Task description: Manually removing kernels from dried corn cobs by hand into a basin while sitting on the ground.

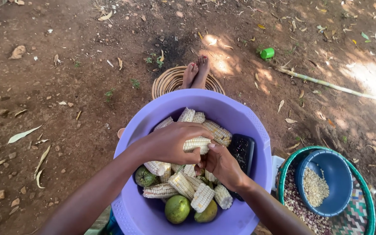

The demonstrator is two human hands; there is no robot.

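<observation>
Green fruits (177, 208) at 6 o'clock, phone (241, 151) at 3 in the basin (257, 126); both hands, left (170, 142) and right (221, 164), grip a pale cob (196, 143).

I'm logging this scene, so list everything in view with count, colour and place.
basin: one, purple, centre
corn cobs: many, pale yellow, in basin
held cob: one, pale, in both hands
green fruits: three, green, basin bottom
phone: one, black, basin's right rim
blue bowl: one, holding kernels, right
green-rimmed basket: one, under blue bowl, holding dark beans
coiled mat: one, tan, beyond basin
green cup: one, on dirt
feet: two, on mat
left hand: grip on held cob
right hand: grip on held cob
</observation>
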